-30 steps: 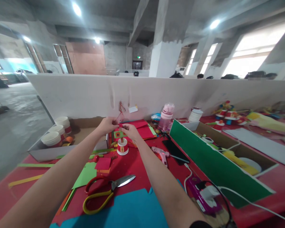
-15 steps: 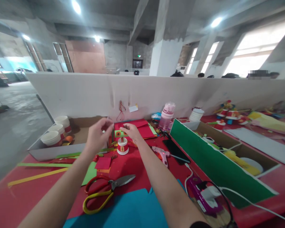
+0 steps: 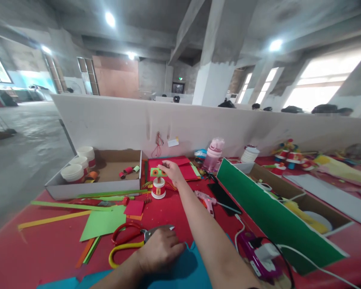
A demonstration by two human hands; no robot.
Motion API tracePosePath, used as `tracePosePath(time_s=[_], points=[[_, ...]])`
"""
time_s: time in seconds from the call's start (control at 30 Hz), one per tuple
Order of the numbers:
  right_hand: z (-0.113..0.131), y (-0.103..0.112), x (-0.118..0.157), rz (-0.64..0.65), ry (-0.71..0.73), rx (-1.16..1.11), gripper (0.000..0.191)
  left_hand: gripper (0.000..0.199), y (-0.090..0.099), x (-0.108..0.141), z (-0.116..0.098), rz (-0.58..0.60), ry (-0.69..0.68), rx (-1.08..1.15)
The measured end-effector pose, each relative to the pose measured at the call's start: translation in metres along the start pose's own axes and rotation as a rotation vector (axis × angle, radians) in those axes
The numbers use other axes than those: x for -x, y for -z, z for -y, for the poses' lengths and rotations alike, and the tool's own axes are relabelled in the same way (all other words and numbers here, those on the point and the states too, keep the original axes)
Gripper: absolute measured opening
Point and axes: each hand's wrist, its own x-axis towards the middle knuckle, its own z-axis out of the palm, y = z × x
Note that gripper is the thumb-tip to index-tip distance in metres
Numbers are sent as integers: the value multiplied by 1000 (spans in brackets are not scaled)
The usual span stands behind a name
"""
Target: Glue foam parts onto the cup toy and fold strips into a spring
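The left hand (image 3: 162, 251) lies over the blue paper (image 3: 195, 273), hiding part of the blades of the scissors (image 3: 129, 245); its fingers are curled, and with the palm turned down I can't fairly say whether anything is in them. Beyond it, the figure (image 3: 158, 188) stands upright on the counter (image 3: 54, 257), a red and white cup with a green roll (image 3: 159, 173) set across the top. The right hand (image 3: 172, 172) reaches to that roll, its fingers grasping the upper edge. The figure looks very light, the cup fairly stiff, the roll and the thin neck easier to crush or twist loose; a light pinch on the roll while steadying the cup's wide rim would suit it. The counter is red and crowded: left, a tray (image 3: 52, 189) with cups (image 3: 72, 173) and small rolls (image 3: 128, 170), then paper strips (image 3: 74, 206) and a green sheet (image 3: 104, 222); right, a pink glue gun (image 3: 207, 198), a dark phone (image 3: 222, 196), a purple power strip (image 3: 254, 257) and a green-sided box (image 3: 270, 216). Behind runs a white partition (image 3: 117, 116); the room is bare concrete, with grey floor (image 3: 39, 136) at left, a pillar (image 3: 216, 76), and bright windows (image 3: 327, 72) at right.
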Motion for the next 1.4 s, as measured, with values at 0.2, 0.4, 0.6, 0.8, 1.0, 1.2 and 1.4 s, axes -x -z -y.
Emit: tracePosePath(time_s=[0.2, 0.4, 0.6, 0.8, 1.0, 1.2, 1.4], points=[[0, -2, 3, -19, 1, 0, 31, 9, -3, -3, -11, 77, -40, -71], [0, -4, 5, -17, -2, 9, 31, 7, -10, 3, -7, 87, -17, -76], [-4, -3, 3, -45, -16, -1, 30, 11, -9, 3, -5, 103, -21, -90], [-3, -3, 4, -34, 5, 4, 27, 10, -9, 4, -4, 135, -12, -111], [-2, -2, 6, -38, 13, -4, 27, 8, -10, 5, -4, 157, 3, -93], [-2, 0, 6, -72, 11, -32, 27, 8, -6, 2, -5, 171, 3, -92], [0, 5, 3, -98, -2, -47, 29, 8, -3, 0, -5, 180, 4, -99]])
